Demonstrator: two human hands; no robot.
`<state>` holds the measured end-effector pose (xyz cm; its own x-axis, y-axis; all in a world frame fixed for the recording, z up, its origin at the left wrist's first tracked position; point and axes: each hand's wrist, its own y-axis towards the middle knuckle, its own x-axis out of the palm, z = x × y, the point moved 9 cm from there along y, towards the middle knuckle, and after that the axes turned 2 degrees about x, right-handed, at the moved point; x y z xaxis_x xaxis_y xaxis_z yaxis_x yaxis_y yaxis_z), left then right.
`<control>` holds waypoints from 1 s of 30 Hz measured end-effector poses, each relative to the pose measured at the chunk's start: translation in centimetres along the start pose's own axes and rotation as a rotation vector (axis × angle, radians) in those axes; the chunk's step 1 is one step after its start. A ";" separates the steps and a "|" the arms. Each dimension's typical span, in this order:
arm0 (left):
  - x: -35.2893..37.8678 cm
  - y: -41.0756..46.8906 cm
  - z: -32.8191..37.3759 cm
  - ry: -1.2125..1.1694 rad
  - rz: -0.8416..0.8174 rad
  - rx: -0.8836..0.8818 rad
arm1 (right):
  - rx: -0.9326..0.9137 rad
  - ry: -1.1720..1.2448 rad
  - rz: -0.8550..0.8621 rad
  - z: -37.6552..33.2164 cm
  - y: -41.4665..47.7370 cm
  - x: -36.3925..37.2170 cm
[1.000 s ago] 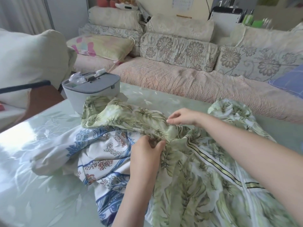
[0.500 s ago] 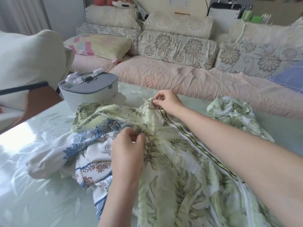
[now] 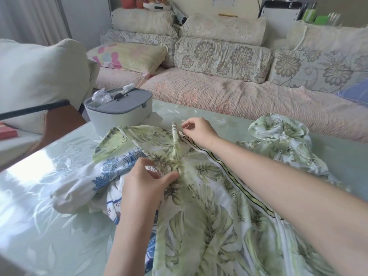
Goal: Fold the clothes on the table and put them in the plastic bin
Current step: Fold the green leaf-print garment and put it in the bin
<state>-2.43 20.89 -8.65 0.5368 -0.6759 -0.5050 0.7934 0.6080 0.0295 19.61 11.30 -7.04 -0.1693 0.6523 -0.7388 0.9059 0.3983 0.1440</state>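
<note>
A glossy leaf-patterned table (image 3: 39, 176) stands before a floral sofa (image 3: 219, 92). At its far left sits the lidded bin (image 3: 119, 114). A blue garment (image 3: 95, 176) lies half buried under the green garment (image 3: 209, 216). The left hand (image 3: 145, 186) pinches the green cloth mid-fold, and the right hand (image 3: 199, 132) pinches its striped edge. The frame cuts off its near end.

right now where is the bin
In the head view the bin stands at the far left of the table, just behind the green garment, with the sofa beyond it.
</note>
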 end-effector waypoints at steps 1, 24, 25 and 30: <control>0.3 -0.1 0.0 0.023 -0.048 -0.008 | -0.006 0.021 -0.015 0.2 -0.4 -0.3; -1.8 -5.7 -3.2 0.269 -0.238 0.039 | -0.290 -0.176 -0.281 -4.0 -28.0 2.2; -2.0 -5.5 -3.3 0.269 -0.225 0.053 | -0.309 -0.214 -0.323 -3.8 -29.6 3.5; -2.1 -6.2 -4.7 0.158 -0.272 -0.018 | -0.448 -0.364 -0.521 -3.4 -34.2 8.2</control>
<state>-9.83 20.53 -11.81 0.2531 -0.7426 -0.6201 0.8959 0.4217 -0.1394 -14.04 5.18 -15.79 -0.3220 0.0873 -0.9427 0.4876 0.8688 -0.0861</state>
